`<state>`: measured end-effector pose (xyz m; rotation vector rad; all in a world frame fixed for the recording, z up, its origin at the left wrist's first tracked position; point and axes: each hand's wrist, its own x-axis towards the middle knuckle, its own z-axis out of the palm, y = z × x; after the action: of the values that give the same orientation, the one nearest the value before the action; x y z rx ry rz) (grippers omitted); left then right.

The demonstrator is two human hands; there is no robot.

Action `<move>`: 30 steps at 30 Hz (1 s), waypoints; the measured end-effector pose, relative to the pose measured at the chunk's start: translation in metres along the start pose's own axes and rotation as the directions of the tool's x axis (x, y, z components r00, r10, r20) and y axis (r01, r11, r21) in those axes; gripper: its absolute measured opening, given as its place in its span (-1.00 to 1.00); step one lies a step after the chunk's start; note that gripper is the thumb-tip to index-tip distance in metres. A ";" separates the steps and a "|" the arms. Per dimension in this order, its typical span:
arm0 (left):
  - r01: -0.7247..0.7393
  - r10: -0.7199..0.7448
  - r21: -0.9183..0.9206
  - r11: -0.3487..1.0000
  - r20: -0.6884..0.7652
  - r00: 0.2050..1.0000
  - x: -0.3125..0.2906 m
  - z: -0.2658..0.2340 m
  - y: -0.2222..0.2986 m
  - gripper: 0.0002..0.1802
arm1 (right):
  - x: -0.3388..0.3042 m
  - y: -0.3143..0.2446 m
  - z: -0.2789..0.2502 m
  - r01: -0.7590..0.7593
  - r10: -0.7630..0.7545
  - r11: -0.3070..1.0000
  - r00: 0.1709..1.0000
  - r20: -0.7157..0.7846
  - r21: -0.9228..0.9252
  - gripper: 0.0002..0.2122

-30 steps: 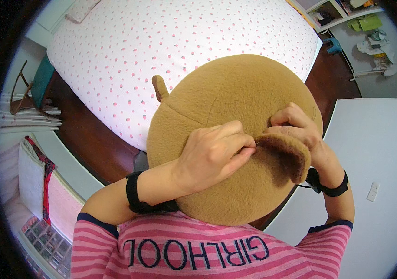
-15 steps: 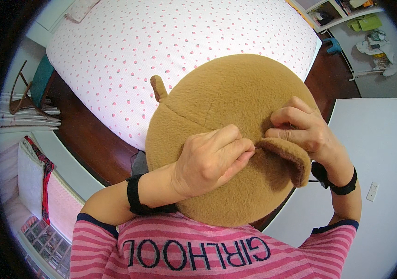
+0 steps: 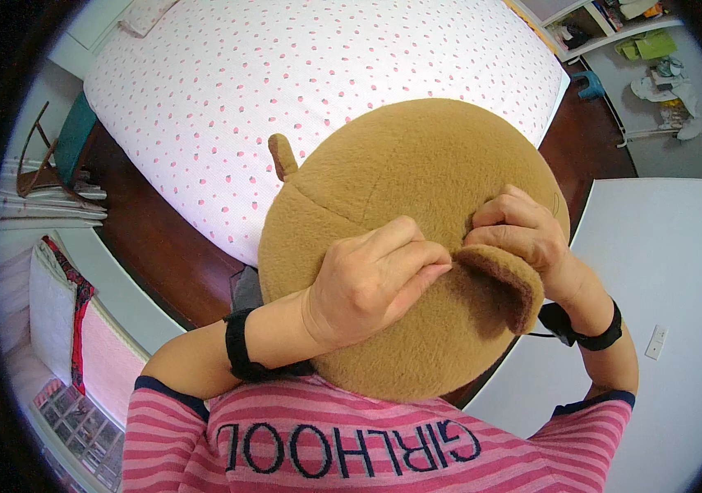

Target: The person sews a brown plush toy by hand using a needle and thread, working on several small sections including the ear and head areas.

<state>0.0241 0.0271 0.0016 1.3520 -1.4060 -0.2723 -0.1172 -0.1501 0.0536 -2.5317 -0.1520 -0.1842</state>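
A big round brown plush toy (image 3: 400,181) rests against my striped shirt, in front of my chest. One small ear (image 3: 282,158) sticks out at its far left. A larger curved ear (image 3: 505,275) with a darker brown inner side stands up on the right. My left hand (image 3: 379,275) is pinched closed at the base of this ear; what its fingertips hold is too small to make out. Just behind the ear, my right hand (image 3: 523,230) is closed, its curled fingers pressed into the plush. The fingertips of my right hand are partly hidden.
Beyond the toy lies a bed with a white, strawberry-dotted sheet (image 3: 318,66). A white panel with a wall socket (image 3: 656,342) stands at the right. At the left are a teal chair (image 3: 74,148) and a pale ledge with folded cloths (image 3: 53,316). The floor is dark wood (image 3: 145,246).
My right hand has shifted slightly left and down behind the ear, and the ear's tip has moved a little left. My left hand stays almost in the same place.
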 end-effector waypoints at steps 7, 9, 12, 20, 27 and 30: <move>0.133 -0.132 -0.149 0.980 0.020 0.991 0.002 0.001 0.004 -0.80 | -0.006 -0.004 0.002 -0.128 0.130 0.985 0.991 -0.016 0.116 -0.81; 0.142 -0.142 -0.149 0.979 0.013 0.990 0.002 0.000 0.002 -0.78 | -0.005 -0.001 0.002 -0.148 0.149 0.983 0.989 -0.005 0.111 -0.80; 0.153 -0.152 -0.134 0.979 0.012 0.988 0.003 0.000 0.003 -0.78 | -0.006 0.000 0.002 -0.135 0.136 0.986 0.991 -0.003 0.100 -0.80; 0.101 -0.107 -0.128 0.987 -0.035 0.994 0.002 0.006 0.000 -0.76 | -0.003 -0.003 0.007 -0.135 0.143 0.977 0.989 -0.036 0.168 -0.81; 0.106 -0.108 -0.179 0.978 -0.003 0.994 0.003 0.009 -0.005 -0.76 | -0.006 -0.003 0.016 -0.177 0.195 0.960 0.979 -0.062 0.215 -0.82; 0.193 -0.182 -0.232 0.953 0.068 0.981 0.005 0.006 -0.005 -0.77 | -0.005 -0.005 0.019 -0.203 0.223 0.948 0.973 -0.054 0.246 -0.84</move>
<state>0.0233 0.0184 -0.0024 1.2862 -1.2386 -0.5829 -0.1210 -0.1359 0.0401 -2.2754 0.1260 -0.1710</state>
